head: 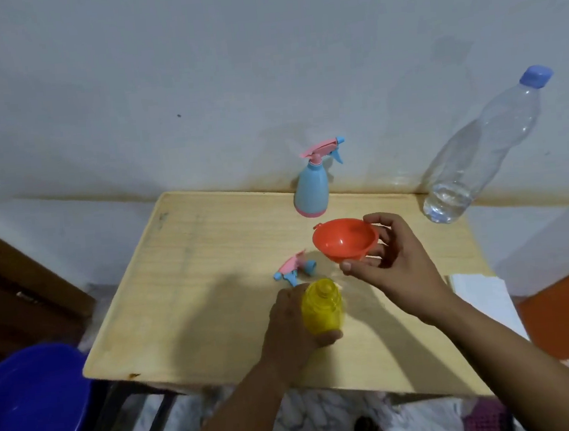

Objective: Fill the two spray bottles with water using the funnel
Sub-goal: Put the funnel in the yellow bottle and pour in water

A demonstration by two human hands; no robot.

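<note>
Funnel (345, 240) in orange sits just right of the frame's centre, held above the counter (197, 291) with its wide mouth facing up and tipped a little toward the camera; its spout is hidden beneath the bowl. The right hand (389, 264) grips it by the rim, thumb on the near edge and fingers (378, 222) curled round the far edge, closed to a narrow span on the funnel.

Below it, at lower centre, the yellow bottle (322, 306) stands upright on the counter, long axis vertical, its open neck pointing up. The left hand (291, 324) wraps it from the left side, fingers closed around its body.

The bottle's loose spray head (293, 268), pink and blue, lies on its side on the counter just beyond the bottle, nozzle pointing to the lower left.

The blue bottle (312, 192) stands upright near the counter's far edge, above centre, its spray head on and the nozzle pointing right.

At the upper right, a clear water bottle (477, 153) with a blue cap stands at the counter's far right corner, partly filled.

A dark blue basin (28, 413) shows at the lower left, off the counter.
</note>
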